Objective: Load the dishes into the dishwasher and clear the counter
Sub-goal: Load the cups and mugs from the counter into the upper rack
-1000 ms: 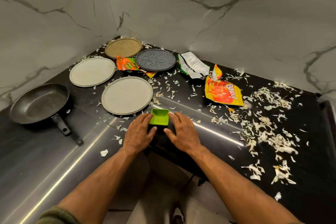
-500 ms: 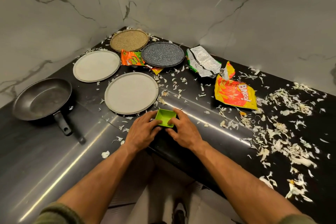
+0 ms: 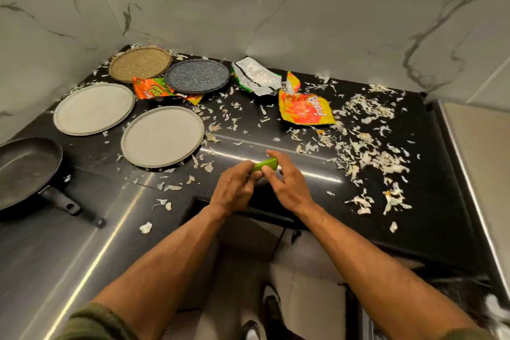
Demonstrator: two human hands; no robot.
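A small green square dish (image 3: 264, 165) is tilted on edge near the counter's front edge. My left hand (image 3: 234, 190) grips its near side, and my right hand (image 3: 287, 182) holds its right side with fingers around it. Two pale round plates (image 3: 93, 108) (image 3: 162, 136) lie flat on the black counter (image 3: 414, 201) to the left. Behind them sit a tan speckled plate (image 3: 140, 63) and a dark speckled plate (image 3: 197, 75). A black frying pan (image 3: 26, 171) rests at the far left.
Snack wrappers lie at the back: an orange one (image 3: 154, 88), a silver-green one (image 3: 256, 76), a yellow-red one (image 3: 303, 109). Pale vegetable peelings (image 3: 369, 146) are strewn over the right half. Marble walls close the corner behind. The floor and my shoes show below.
Both hands have lifted and tipped the green dish from flat to on edge. The camera view has shifted closer and to the right.
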